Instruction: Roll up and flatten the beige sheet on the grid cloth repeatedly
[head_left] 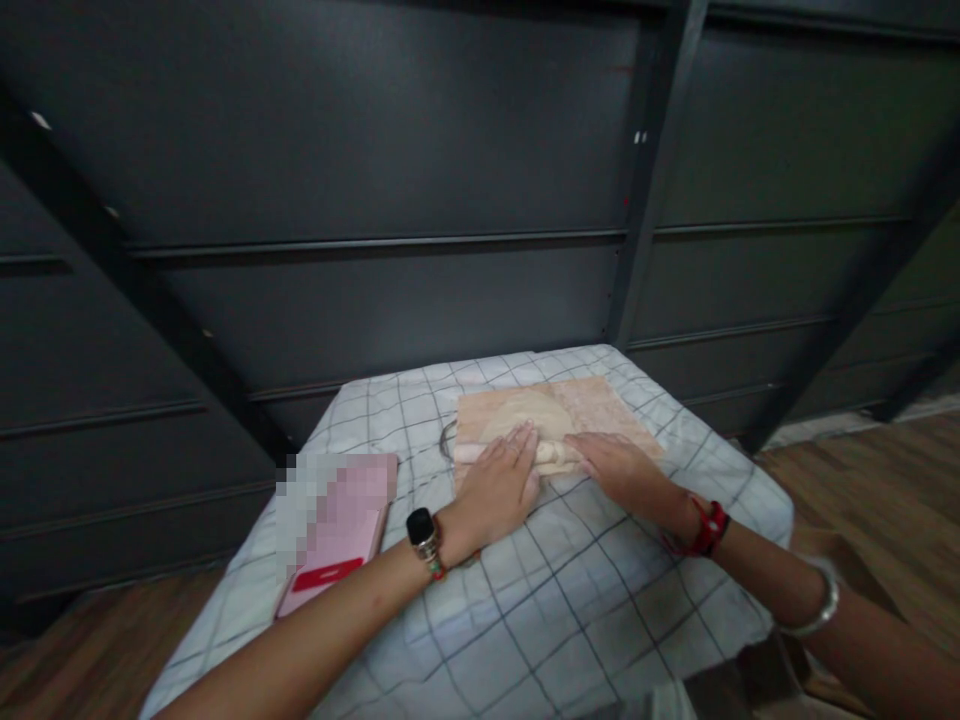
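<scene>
On a wooden board (615, 410) lies a flat, pale sheet of dough (536, 408). Across its near side runs a pale rolling pin (469, 452), mostly covered by my hands. My left hand (504, 478) rests on the pin with fingers stretched forward. To its right, my right hand (619, 468) lies over the pin's other end, fingers extended and pointing left. Between the hands a lumpy roll of dough (553, 452) shows, apparently around the pin. The contact under both palms is hidden.
A white checked cloth (525, 600) covers the table. At left lies a pink box or booklet (341, 545) with a red patch, partly pixelated. A thin dark ring (447, 440) sticks out beside the board. Behind the table stands a dark panelled wall (420, 300).
</scene>
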